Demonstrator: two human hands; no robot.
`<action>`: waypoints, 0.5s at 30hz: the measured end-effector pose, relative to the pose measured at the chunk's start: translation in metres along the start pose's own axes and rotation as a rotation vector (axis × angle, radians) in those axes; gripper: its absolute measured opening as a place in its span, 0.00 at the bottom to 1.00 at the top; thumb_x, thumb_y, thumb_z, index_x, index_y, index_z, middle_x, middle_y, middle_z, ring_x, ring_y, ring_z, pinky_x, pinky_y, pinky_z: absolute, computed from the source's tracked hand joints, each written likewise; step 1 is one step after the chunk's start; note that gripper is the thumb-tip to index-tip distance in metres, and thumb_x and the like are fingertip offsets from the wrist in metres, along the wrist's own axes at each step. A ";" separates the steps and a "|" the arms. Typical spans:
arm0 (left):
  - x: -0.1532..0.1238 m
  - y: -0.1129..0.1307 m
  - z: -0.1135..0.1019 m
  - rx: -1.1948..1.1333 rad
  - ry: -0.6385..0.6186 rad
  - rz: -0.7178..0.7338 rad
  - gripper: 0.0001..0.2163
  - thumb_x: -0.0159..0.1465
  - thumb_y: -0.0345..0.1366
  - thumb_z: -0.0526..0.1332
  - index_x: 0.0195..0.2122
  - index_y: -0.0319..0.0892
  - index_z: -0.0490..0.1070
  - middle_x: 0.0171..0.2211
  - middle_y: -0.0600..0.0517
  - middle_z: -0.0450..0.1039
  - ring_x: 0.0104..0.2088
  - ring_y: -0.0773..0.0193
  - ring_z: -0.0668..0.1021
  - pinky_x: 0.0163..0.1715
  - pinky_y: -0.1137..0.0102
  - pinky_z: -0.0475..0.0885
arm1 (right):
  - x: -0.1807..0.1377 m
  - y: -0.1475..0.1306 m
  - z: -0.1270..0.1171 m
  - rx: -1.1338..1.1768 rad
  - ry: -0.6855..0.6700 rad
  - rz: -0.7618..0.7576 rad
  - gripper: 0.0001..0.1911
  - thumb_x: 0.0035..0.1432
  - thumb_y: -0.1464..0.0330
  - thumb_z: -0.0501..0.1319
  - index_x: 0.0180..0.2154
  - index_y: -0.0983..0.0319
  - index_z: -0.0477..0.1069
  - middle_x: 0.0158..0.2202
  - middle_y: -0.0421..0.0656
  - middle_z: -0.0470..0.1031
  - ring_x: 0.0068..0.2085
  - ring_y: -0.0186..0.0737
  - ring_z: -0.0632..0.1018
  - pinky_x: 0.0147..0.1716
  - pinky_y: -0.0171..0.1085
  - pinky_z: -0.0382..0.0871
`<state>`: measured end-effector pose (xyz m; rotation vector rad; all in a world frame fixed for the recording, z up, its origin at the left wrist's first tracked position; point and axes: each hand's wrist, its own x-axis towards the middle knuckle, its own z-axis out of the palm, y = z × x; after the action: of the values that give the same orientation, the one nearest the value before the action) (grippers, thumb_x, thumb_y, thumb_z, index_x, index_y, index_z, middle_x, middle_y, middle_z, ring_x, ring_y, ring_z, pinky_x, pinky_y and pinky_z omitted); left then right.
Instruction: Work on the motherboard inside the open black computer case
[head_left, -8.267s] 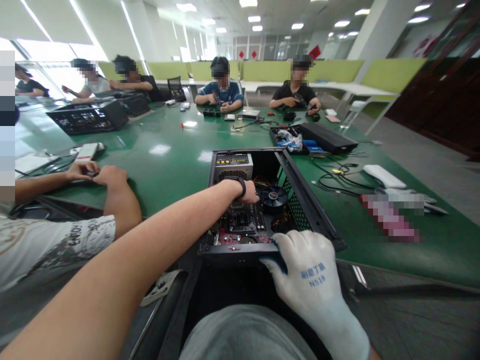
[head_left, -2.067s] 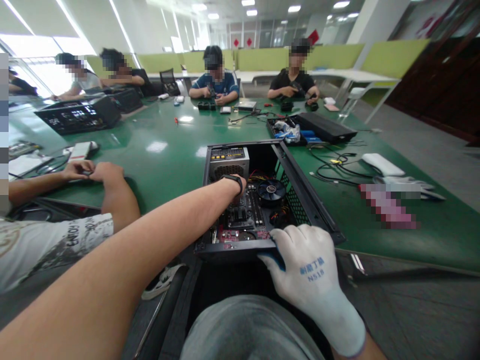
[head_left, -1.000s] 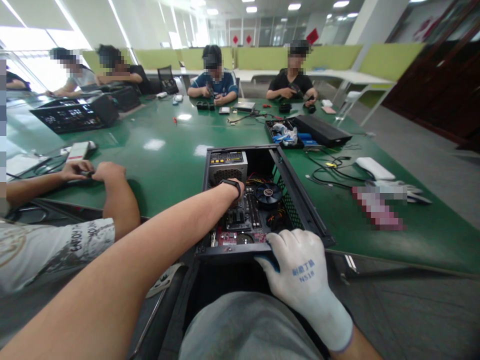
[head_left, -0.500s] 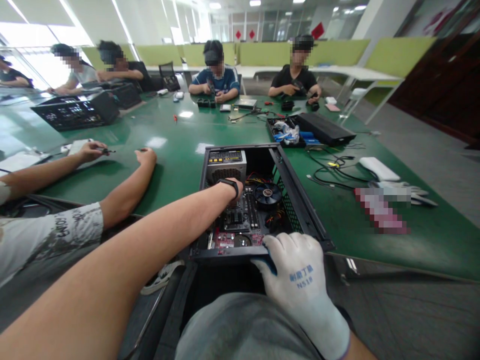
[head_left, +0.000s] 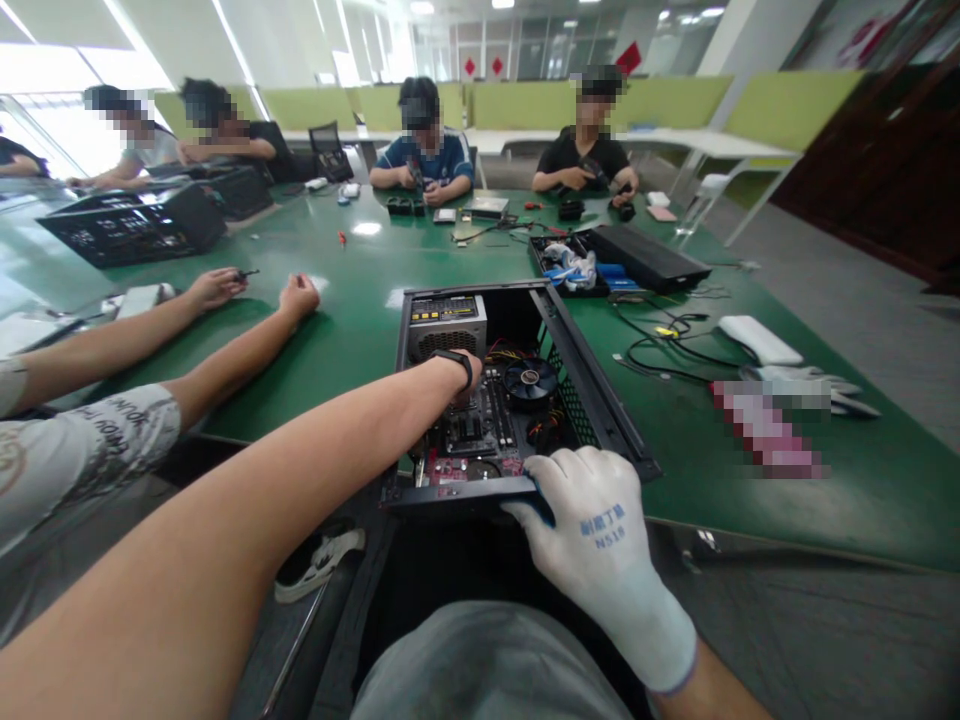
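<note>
An open black computer case (head_left: 600, 400) lies on the green table (head_left: 360, 330) in front of me, its motherboard (head_left: 480, 430), round black fan (head_left: 529, 378) and grey power supply (head_left: 442, 325) showing. My bare left hand (head_left: 463, 368), with a black wristband, reaches down inside the case between the power supply and the fan; its fingers are hidden behind the wrist. My right hand (head_left: 589, 525), in a white glove, is closed over the near edge of the case.
A person at my left rests both arms (head_left: 225, 330) on the table. Black cables (head_left: 667, 350), a white block (head_left: 757, 340) and another open case (head_left: 615, 262) lie to the right. More cases (head_left: 127, 225) and several seated people are along the far side.
The person at my left has stretched both arms forward over the table. My left hand has pulled back a little from the fan toward the power supply. My gloved right hand stays on the case edge.
</note>
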<state>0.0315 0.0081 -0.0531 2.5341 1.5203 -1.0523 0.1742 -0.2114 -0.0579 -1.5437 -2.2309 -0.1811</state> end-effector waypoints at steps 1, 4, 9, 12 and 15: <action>0.001 -0.001 0.000 0.003 -0.006 0.001 0.29 0.42 0.36 0.74 0.48 0.37 0.79 0.45 0.42 0.80 0.47 0.50 0.80 0.47 0.68 0.75 | 0.000 0.000 0.001 0.002 0.000 0.000 0.14 0.55 0.56 0.65 0.38 0.58 0.72 0.31 0.43 0.71 0.35 0.45 0.66 0.37 0.43 0.49; 0.008 -0.004 0.002 0.011 -0.002 0.016 0.29 0.43 0.37 0.74 0.49 0.36 0.78 0.46 0.41 0.79 0.47 0.50 0.80 0.47 0.68 0.75 | 0.001 0.001 0.002 0.007 -0.003 0.007 0.14 0.54 0.57 0.66 0.38 0.58 0.71 0.32 0.42 0.71 0.35 0.44 0.66 0.37 0.43 0.49; 0.018 -0.009 0.003 -0.020 0.006 0.018 0.31 0.41 0.37 0.74 0.49 0.35 0.78 0.46 0.40 0.79 0.47 0.50 0.80 0.47 0.67 0.75 | 0.007 0.003 0.002 0.018 0.006 0.004 0.14 0.52 0.59 0.67 0.38 0.58 0.71 0.31 0.41 0.71 0.34 0.44 0.66 0.37 0.43 0.49; 0.019 -0.010 -0.001 -0.047 -0.001 0.006 0.31 0.42 0.35 0.74 0.49 0.35 0.78 0.47 0.39 0.79 0.47 0.49 0.80 0.48 0.67 0.74 | 0.012 0.005 0.003 0.022 0.011 0.002 0.13 0.51 0.60 0.68 0.37 0.59 0.71 0.30 0.42 0.70 0.34 0.43 0.66 0.37 0.42 0.49; 0.021 -0.012 -0.005 -0.078 -0.010 0.004 0.31 0.40 0.34 0.75 0.48 0.34 0.78 0.45 0.38 0.79 0.47 0.48 0.80 0.48 0.66 0.75 | 0.017 0.008 0.005 0.023 0.004 0.000 0.13 0.51 0.60 0.67 0.38 0.59 0.72 0.30 0.42 0.70 0.34 0.43 0.66 0.37 0.43 0.49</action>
<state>0.0311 0.0324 -0.0566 2.4750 1.5224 -0.9834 0.1749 -0.1919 -0.0561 -1.5298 -2.2227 -0.1580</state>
